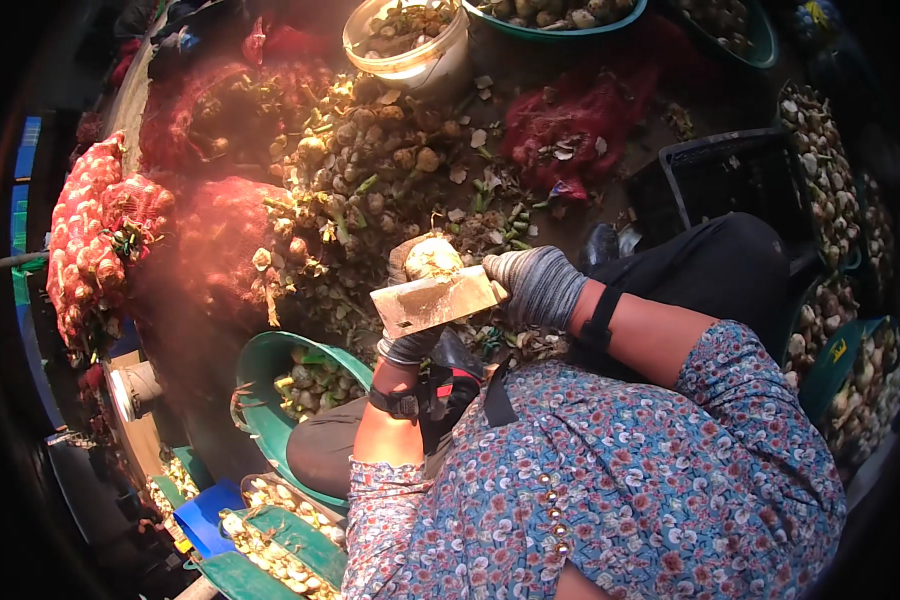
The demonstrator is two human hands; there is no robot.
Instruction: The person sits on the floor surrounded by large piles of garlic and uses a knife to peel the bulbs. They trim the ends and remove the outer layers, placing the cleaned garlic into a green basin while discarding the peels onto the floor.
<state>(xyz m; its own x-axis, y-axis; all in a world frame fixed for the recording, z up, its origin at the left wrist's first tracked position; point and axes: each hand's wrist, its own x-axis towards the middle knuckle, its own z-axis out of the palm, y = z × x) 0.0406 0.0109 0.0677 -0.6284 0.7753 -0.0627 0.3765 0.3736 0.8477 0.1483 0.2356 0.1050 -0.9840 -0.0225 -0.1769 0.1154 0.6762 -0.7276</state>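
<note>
Both my hands wear grey knit gloves and meet in front of my body. My left hand is closed around a pale garlic bulb, its root side turned up. My right hand grips a broad-bladed cleaver by its handle. The flat rectangular blade lies across the near side of the bulb and hides much of my left palm and fingers. Whether its edge touches the bulb, I cannot tell. Just beyond my hands spreads a heap of untrimmed garlic with stalks and loose skins.
A green tub with garlic stands by my left knee. Red net sacks of garlic lie left. A white bucket and green basins stand at the back. A black crate and more filled containers line the right.
</note>
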